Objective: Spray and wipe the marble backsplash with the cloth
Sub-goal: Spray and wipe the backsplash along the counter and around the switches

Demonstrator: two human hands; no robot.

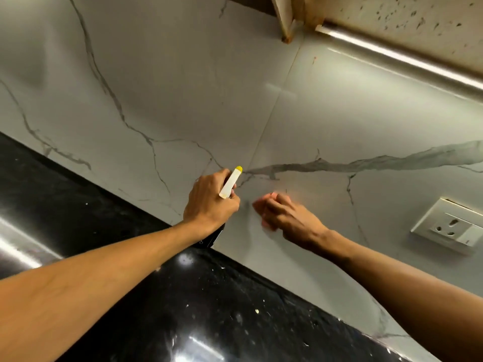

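Spray step: left hand (211, 202) grips spray bottle (231, 185), nozzle near marble backsplash (183, 87) above the table (209, 296) back edge; right hand (290, 218) blurred, fingers' state unclear, cloth unseen, likely needed next for wiping.

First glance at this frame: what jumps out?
At centre, the left hand grips a spray bottle, its yellow nozzle aimed at the veined marble backsplash. Just to the right, the right hand holds a blurred pinkish cloth against the marble. A white socket sits on the wall at far right, above the glossy black counter.
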